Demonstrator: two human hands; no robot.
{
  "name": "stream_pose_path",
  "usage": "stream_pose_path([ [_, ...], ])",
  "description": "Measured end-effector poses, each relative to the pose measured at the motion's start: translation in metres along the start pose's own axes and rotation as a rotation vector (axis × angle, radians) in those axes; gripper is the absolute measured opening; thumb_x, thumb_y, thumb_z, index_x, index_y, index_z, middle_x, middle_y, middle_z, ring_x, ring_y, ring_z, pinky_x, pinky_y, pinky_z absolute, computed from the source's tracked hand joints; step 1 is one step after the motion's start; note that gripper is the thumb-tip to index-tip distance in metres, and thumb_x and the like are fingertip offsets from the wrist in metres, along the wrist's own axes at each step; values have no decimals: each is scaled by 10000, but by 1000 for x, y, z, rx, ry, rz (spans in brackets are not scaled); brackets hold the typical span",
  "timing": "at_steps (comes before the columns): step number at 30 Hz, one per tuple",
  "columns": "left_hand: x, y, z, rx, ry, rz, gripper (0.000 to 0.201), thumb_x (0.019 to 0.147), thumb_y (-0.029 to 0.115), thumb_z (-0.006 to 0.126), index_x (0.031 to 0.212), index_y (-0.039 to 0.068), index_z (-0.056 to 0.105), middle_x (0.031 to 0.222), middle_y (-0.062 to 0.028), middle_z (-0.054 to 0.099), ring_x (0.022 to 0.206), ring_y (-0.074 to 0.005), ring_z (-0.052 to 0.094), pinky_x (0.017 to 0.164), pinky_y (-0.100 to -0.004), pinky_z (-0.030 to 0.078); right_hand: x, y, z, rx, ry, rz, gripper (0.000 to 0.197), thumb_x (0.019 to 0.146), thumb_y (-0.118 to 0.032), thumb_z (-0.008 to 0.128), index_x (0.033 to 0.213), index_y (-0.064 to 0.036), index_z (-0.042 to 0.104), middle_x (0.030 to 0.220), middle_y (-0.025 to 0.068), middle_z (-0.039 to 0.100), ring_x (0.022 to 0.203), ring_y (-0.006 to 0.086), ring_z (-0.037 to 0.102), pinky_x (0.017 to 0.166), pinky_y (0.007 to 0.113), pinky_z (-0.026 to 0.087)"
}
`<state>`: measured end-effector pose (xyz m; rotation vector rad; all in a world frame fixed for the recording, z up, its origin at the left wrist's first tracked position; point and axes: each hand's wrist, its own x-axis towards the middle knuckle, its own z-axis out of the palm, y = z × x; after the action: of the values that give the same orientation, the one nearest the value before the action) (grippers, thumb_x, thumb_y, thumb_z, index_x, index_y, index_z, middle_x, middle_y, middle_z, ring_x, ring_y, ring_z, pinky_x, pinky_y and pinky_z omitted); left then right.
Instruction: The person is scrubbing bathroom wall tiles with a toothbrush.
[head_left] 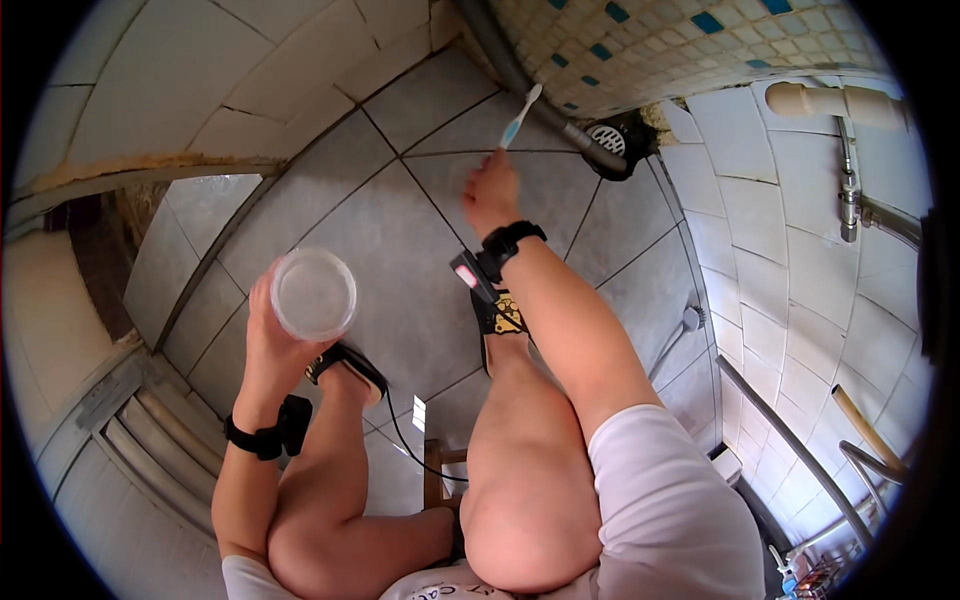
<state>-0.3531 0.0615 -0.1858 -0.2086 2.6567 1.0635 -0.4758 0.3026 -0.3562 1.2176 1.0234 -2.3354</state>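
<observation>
The toothbrush [516, 124] is out ahead of me above the floor, its handle end in my right grip [493, 190], which is closed around it; my fingers are slightly blurred. Its white head points up and away, and from here it overlaps the grey pipe [500, 55]; I cannot tell whether the two touch. Between head and grip the handle shows a blue stretch.

My left grip [270, 335] is wrapped around the side of the cup [315, 295], round and clear, its circular end facing up at me. The cup is well apart from the toothbrush, nearer my left knee; it hides part of my fingers, and I cannot tell whether anything is inside.

A black band circles each of my wrists, and the device [472, 276] beside the right one shows a pinkish light. Below are my dark sandals, the right one patterned in yellow. A black cable [405, 430] curves near the left one.

Past the toothbrush, at the pipe's end, is the round drain [608, 142]. Grey tiles make up the floor [400, 240]. A scrub brush [690, 320] lies beside the white tiled wall [755, 215] on my right.
</observation>
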Motion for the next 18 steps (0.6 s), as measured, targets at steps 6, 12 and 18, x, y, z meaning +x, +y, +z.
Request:
stream_pose_path([
  [6,-4,-9,1,-111,29,-34,805,489,111,800,1192,35,415,1134,-128,472,1080,-288,445,899,-364,377,15,-9,-66,-226,360,-25,306,868,-396,399,698,-147,449,538,-16,366,458,151,398,360,332,269],
  [12,-5,-17,0,-12,-14,-37,848,511,61,795,1239,20,362,1156,-93,493,1069,-194,484,911,-321,389,-15,7,32,-89,56,-2,303,860,-422,377,683,-177,381,467,-34,294,360,104,286,329,258,182],
  [18,-1,-11,2,-68,18,-11,811,494,99,799,1203,40,409,1158,-132,460,1094,-284,441,900,-359,382,15,0,-36,-176,50,-88,281,896,-362,337,733,-160,443,520,-19,349,422,121,358,346,272,245],
])
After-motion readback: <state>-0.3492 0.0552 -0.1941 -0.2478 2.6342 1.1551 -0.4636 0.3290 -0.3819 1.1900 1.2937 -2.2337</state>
